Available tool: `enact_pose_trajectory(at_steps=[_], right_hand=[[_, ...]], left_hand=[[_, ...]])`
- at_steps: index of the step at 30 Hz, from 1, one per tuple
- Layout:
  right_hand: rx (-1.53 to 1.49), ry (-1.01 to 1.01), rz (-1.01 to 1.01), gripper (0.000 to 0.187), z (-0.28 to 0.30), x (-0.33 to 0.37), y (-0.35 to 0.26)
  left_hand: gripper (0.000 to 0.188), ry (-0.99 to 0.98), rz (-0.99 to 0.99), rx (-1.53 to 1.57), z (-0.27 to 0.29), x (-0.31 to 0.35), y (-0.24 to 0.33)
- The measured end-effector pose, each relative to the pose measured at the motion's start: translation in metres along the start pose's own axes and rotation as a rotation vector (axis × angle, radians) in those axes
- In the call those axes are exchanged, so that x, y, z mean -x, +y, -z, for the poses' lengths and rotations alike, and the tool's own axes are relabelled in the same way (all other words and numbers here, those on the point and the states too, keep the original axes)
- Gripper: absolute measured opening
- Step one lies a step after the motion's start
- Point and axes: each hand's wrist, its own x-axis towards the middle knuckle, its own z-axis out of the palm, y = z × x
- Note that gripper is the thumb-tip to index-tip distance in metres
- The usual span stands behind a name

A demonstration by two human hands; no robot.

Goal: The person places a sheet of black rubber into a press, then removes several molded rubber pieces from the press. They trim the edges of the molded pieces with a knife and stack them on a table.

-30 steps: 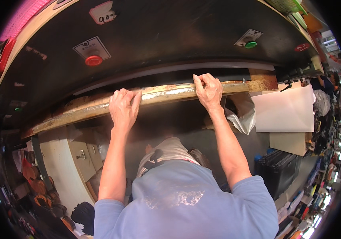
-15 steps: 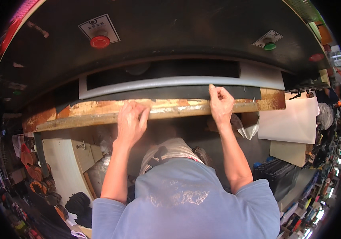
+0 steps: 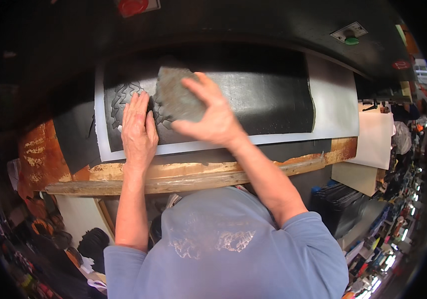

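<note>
A long black sheet (image 3: 268, 94), like leather or rubber, lies on a white board (image 3: 334, 109) on the bench. Wavy-edged outlines (image 3: 120, 102) show at its left end; whether these are cuts or a thin metal die I cannot tell. My left hand (image 3: 140, 127) rests flat beside them, fingers stretched out. My right hand (image 3: 212, 112) grips a flat grey-green slab (image 3: 176, 94) by its right side, thumb below and fingers above. The slab is blurred and tilted, over or just right of the wavy outlines, and hides part of the sheet.
A dark machine body overhangs the far side, with a green button (image 3: 351, 41) and a red button (image 3: 132, 6). The worn wooden bench edge (image 3: 198, 180) runs in front of me. Pale boards (image 3: 373, 139) and a stack of black sheets (image 3: 340, 207) are at the right.
Both hands have moved from the bench edge onto the black sheet. A grey-green slab is now in my right hand. The view has shifted, showing more of the sheet and its wavy outlines.
</note>
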Motion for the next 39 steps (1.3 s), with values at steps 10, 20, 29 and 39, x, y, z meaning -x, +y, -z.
enact_pose_trajectory(at_steps=[10,20,29,39], right_hand=[[0.392,0.063,0.12,0.083,0.069,0.022,0.037],[0.389,0.077,0.224,0.083,0.067,0.021,0.043],[-0.013,0.661,0.138,0.026,0.161,0.023,0.034],[0.231,0.72,0.17,0.021,0.213,0.08,0.051]], left_hand=[[0.039,-0.002,-0.008,0.1,0.007,-0.012,0.009],[0.036,-0.244,-0.104,0.273,0.026,0.074,0.074],[0.017,-0.021,-0.068,0.223,0.01,0.088,0.065],[0.007,0.0,0.003,0.182,0.006,0.082,0.071]])
